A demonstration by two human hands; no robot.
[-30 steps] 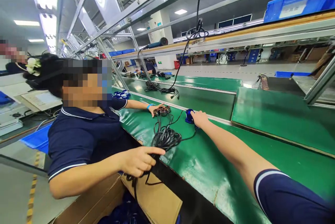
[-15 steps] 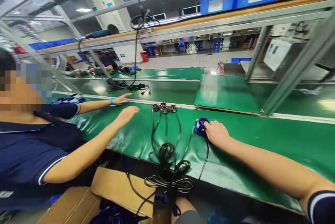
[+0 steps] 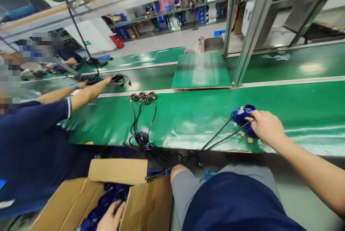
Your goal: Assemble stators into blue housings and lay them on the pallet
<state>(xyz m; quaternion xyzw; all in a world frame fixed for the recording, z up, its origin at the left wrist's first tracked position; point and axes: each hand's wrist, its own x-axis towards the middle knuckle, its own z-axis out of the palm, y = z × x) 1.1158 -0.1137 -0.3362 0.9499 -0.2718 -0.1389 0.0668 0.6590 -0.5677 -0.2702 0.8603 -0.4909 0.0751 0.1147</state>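
Observation:
My right hand (image 3: 266,126) is closed on the rim of a blue plastic housing (image 3: 244,114) near the front of the green bench. Another blue part lies just below it, partly hidden by my fingers. Two black cables run from there to the bench's front edge. Low in the view, my left hand (image 3: 111,216) reaches into a cardboard box (image 3: 151,202), its visible fingers apart over several dark blue plastic parts (image 3: 104,202). The hand's lower part is cut off by the frame.
Several copper-wound round pieces (image 3: 145,98) with black cables stand mid-bench; the cables hang over the front edge. On the left, a co-worker's arm (image 3: 88,92) reaches toward a black cable bundle (image 3: 121,79). A green board (image 3: 202,69) bridges the channel beside a metal post (image 3: 253,33).
The view has swung right and down. My right hand has moved right along the bench with the blue housing. My left hand has come into view in the box. The co-worker's arms reach farther across.

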